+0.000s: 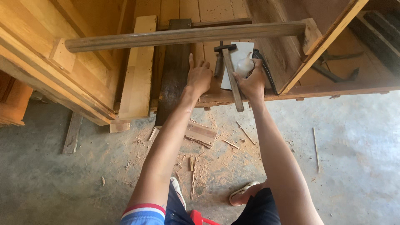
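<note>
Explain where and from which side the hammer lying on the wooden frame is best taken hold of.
Probably the free end of the hammer's wooden handle, which overhangs the frame's near edge. Come from below that edge: the metal head lies farthest away, and the right hand with the white bottle crowds the side.

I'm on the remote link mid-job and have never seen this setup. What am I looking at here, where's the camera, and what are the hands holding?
There is no machine: these are a person's two bare arms, seen from one camera worn on the head and looking down. The person sits low over a concrete floor strewn with sawdust and wood scraps. Ahead lies a wooden frame with a long round rail across it, beside a pale plank and a dark plank. The left hand rests flat on the wood, fingers spread. The right hand grips a small whitish bottle over a white sheet. A hammer lies between the hands, its handle toward the person; neither hand clearly holds it.
</note>
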